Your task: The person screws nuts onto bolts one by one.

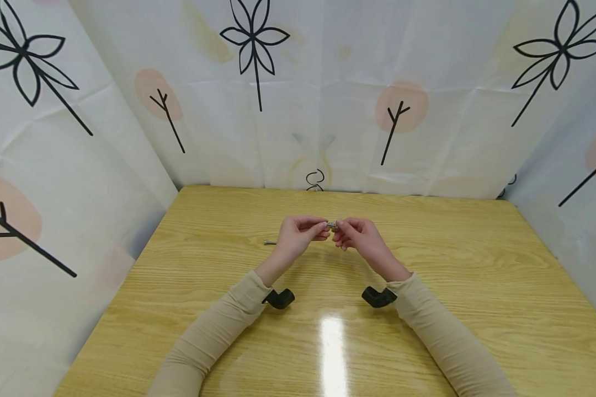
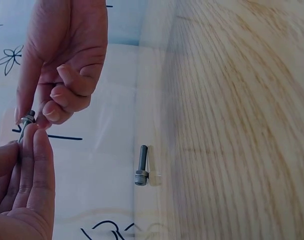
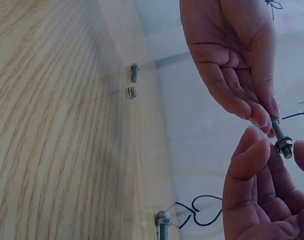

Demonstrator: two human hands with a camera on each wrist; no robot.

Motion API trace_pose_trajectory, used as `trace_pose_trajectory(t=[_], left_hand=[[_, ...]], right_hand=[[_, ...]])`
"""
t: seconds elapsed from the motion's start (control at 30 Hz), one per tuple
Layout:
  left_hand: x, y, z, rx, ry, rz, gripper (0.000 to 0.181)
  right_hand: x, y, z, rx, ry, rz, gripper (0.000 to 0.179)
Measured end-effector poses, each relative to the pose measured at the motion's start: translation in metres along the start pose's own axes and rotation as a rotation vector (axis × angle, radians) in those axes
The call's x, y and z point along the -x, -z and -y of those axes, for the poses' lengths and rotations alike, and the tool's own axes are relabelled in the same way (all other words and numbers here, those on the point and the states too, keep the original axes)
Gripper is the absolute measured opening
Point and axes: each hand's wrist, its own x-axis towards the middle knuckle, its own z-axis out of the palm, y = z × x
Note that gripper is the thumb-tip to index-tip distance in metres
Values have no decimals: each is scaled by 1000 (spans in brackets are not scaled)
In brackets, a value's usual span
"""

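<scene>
Both hands meet over the middle of the table around a small metal bolt (image 1: pixel 331 225). My left hand (image 1: pixel 296 236) pinches its head end between thumb and fingertips. A nut (image 3: pixel 283 144) sits on the threads near the bolt's free tip. At that nut are the thumb and curled fingers of my right hand (image 1: pixel 361 238), one on either side, as the left wrist view shows. Behind the left hand lies a second bolt (image 1: pixel 270 242) on the tabletop; up close, this bolt (image 2: pixel 142 165) carries a nut beside its head.
The wooden table (image 1: pixel 447 242) is bounded by patterned cloth (image 1: pixel 323 127) at its back and sides. In the right wrist view, a short metal bolt (image 3: pixel 134 73) and a loose nut (image 3: pixel 132 92) lie close together. Dark wrist mounts (image 1: pixel 280 299) stick out under both sleeves.
</scene>
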Motion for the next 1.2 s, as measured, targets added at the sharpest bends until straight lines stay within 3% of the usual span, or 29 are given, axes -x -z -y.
trace_pose_trajectory(t=[0.17,0.3,0.43,0.57,0.7,0.83,1.1,1.2], left_hand=[[0,0,0,3,1,-11,22],[1,-1,-1,8,-15,-27,22],[2,-2,-2,2,-30,-28,25],[2,-3,-3,2,-33,-26,25],[1,-3,-5,13,-17,-33,23],[0,-2,-6,22,-3,-33,23],[-3,0,-5,36,39,-13,27],[-5,1,-5,55,64,-17,26]], right_hand=[[2,1,1,-54,47,9,39],[1,3,1,-29,97,9,31],[0,3,2,25,56,2,32],[0,2,5,-5,14,11,41],[0,2,7,-72,50,23,38],[0,3,8,-71,76,25,31],[-5,3,8,-52,-15,23,37],[-6,4,7,-75,-4,29,37]])
